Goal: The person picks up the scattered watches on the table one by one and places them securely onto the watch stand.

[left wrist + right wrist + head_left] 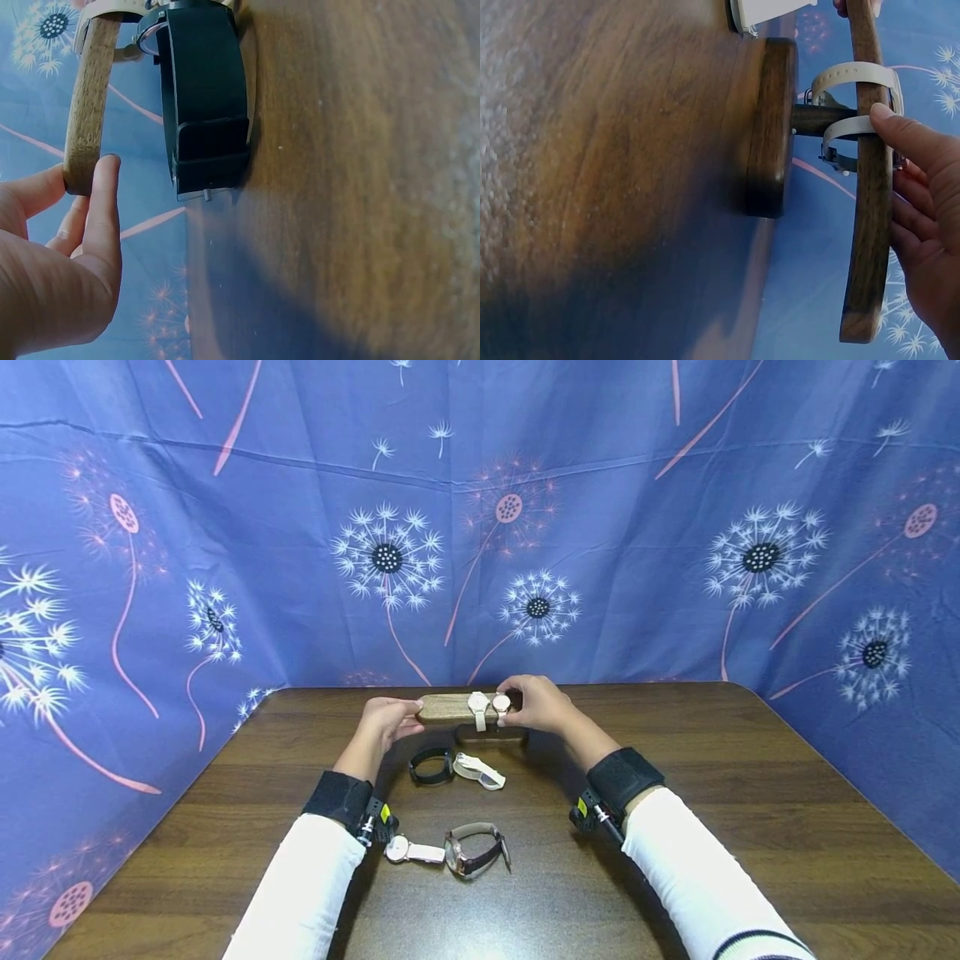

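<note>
A wooden watch stand (pixel 444 708) has a long crossbar on a post above a dark base (pixel 771 127). My left hand (pixel 386 720) pinches the bar's left end between thumb and fingers. Two pale-strapped watches hang around the bar: one near its middle (pixel 477 702), the other (pixel 501 702) just to the right. On the right-hand watch, the thumb of my right hand (pixel 930 187) presses the white strap against the bar, with fingers curled behind. The strap ends (pixel 844 166) hang below the bar on the side facing me.
In front of the stand lie a black watch (pixel 430 767) and a white watch (pixel 480 772), side by side. Nearer me are a small white-strapped watch (pixel 415 852) and a dark brown leather watch (pixel 476 853). A blue dandelion-print cloth (pixel 622 552) hangs behind the wooden table (pixel 675 827).
</note>
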`<state>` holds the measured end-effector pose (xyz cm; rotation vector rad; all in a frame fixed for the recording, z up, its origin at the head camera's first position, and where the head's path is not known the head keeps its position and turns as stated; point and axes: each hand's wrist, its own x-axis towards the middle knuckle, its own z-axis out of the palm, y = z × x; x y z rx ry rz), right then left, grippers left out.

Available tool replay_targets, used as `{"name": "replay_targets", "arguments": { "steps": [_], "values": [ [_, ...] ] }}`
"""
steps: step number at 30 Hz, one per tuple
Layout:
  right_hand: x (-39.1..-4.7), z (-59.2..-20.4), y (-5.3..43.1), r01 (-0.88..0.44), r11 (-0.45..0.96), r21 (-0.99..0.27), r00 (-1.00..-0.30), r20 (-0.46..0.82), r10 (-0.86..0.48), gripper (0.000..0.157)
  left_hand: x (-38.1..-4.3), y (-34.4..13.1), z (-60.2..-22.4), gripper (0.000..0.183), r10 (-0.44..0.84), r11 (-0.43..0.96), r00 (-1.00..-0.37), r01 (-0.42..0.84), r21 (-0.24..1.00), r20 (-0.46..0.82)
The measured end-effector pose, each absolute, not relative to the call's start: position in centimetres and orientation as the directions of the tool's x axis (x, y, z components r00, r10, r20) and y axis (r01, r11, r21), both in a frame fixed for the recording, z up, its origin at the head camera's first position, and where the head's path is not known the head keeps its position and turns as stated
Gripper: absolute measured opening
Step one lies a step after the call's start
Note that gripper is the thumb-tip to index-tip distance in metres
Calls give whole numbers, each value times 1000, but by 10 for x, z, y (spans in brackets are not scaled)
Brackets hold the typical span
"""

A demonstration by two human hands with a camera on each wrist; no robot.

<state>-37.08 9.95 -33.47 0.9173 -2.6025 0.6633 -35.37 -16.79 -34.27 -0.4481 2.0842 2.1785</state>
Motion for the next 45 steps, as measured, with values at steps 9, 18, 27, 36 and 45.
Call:
{"name": "replay_targets", "arguments": {
  "steps": [9, 18, 27, 36, 45],
  "values": [
    [-365, -333, 101, -663, 685, -303, -740, 402, -539, 57, -347, -174, -347, 32, -106, 23, -968, -231, 973, -227],
    [-338, -317, 120, -707, 622, -337, -695, 495, -521, 49, -322, -189, -333, 33, -128, 363, -991, -78, 929, -34],
    [-309, -321, 127, -736, 544, -402, -676, 487, -553, 34, -296, -198, -330, 23, 260, 770, -935, 350, 534, 240],
    [-307, -332, 123, -799, 488, -352, -600, 524, -604, 25, -294, -189, -344, 70, 509, 767, -851, 518, 378, 132],
    [-303, -333, 120, -772, 487, -407, -635, 466, -617, 25, -308, -181, -355, 79, 538, 768, -842, 513, 383, 48]
  ]
}}
